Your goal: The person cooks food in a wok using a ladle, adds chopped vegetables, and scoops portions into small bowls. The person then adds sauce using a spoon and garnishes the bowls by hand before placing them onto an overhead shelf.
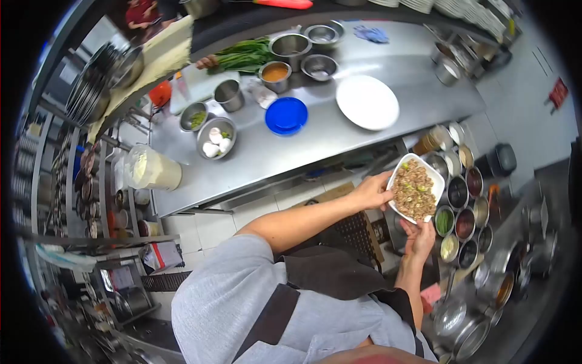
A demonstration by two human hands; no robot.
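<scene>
Both of my hands hold a white square bowl [439, 182] filled with brown fried rice [414, 193] that has green bits in it. My left hand [374, 190] grips the bowl's left side, its thumb near the rim. At the bowl's bottom edge my right hand [418, 238] supports it from below, fingers partly hidden. Just right of the bowl stand several round containers of sauces and toppings, among them one with chopped greens [444, 221]. On the steel counter beyond lies a large white plate [367, 102].
The steel counter [242, 182] carries a blue lid [286, 116], a bowl of eggs [216, 138], a pot of orange sauce [275, 75], leafy greens [245, 56] and a large tub [153, 168]. Pans and a ladle [450, 315] sit at lower right. Another person [142, 13] stands far back.
</scene>
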